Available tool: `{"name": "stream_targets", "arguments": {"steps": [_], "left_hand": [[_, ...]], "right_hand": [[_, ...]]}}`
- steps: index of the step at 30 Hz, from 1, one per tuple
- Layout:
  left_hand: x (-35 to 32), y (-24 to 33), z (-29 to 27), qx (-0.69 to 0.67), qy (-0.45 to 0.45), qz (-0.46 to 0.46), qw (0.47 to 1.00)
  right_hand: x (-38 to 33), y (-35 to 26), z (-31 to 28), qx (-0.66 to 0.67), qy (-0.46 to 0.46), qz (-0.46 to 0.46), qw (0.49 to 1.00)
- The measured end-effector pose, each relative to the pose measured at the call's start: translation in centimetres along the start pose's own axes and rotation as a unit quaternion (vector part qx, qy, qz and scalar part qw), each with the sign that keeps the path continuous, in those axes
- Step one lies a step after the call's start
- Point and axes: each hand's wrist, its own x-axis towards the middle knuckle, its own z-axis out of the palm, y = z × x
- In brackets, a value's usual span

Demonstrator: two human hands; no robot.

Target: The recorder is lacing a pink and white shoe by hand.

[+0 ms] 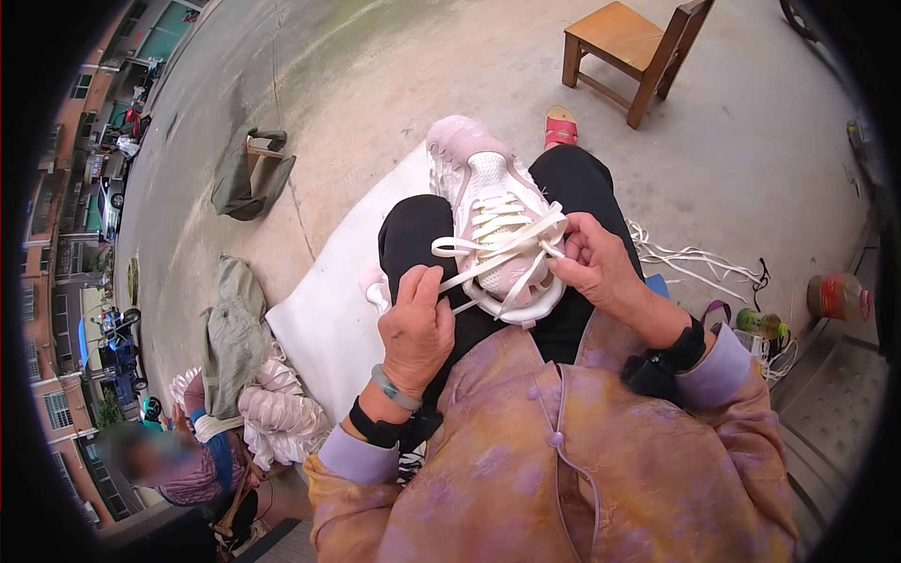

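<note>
Nearest to us: both forearms in mauve sleeves with black wrist straps, plus a green bangle (395,388) on the left wrist. Our left hand (416,324) has its fingers pinched together on one flat white lace (488,253) end, pulled down-left. Our right hand (594,260) has its fingers clamped on the other end and a loop at the shoe's collar. The shoe (490,202), pink and white, sits on our lap across black trousers, toe pointing away. Status as we read it: eyelets look laced all the way up, crossings neat; what's in hand is the bow or knot at the top, with one loop formed and not yet cinched. We can't tell whether a base knot is already under it. Behind the shoe, a white sheet (328,319) on the concrete ground. Spare laces (690,258) lie right, near two bottles. Farther out: a red sandal (560,127), a wooden chair (633,47), and another person low left beside bundled white laces.
</note>
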Motion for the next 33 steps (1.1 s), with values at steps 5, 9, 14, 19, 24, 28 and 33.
{"name": "stream_targets", "arguments": {"steps": [5, 9, 14, 19, 24, 28, 33], "left_hand": [[-0.5, -1.4, -0.1, 0.052, -0.025, 0.062, 0.996], [-1.0, -2.0, -1.2, 0.113, -0.04, 0.049, 0.992], [-0.9, -2.9, -3.2, 0.077, -0.039, 0.08, 0.993], [0.7, -5.0, -5.3, 0.16, -0.028, 0.164, 0.973], [0.4, -8.7, -6.6, 0.208, -0.024, 0.134, 0.969], [-0.1, -9.8, -6.7, 0.246, -0.038, 0.053, 0.967], [1.0, -7.1, -5.8, -0.27, -0.081, -0.346, 0.895]], "right_hand": [[0.3, 0.2, -0.5, 0.04, 0.006, 0.033, 0.999], [-0.1, 0.3, -0.4, 0.045, 0.023, 0.016, 0.999], [-0.3, 0.3, -0.7, 0.046, -0.002, 0.02, 0.999], [-0.4, -0.6, -0.6, 0.036, -0.023, 0.037, 0.998], [-1.5, -3.2, -1.2, 0.029, 0.04, 0.015, 0.999], [-1.6, -6.5, 0.7, -0.032, -0.111, -0.041, 0.993], [-0.5, -5.9, 4.1, -0.127, -0.215, -0.095, 0.964]]}}
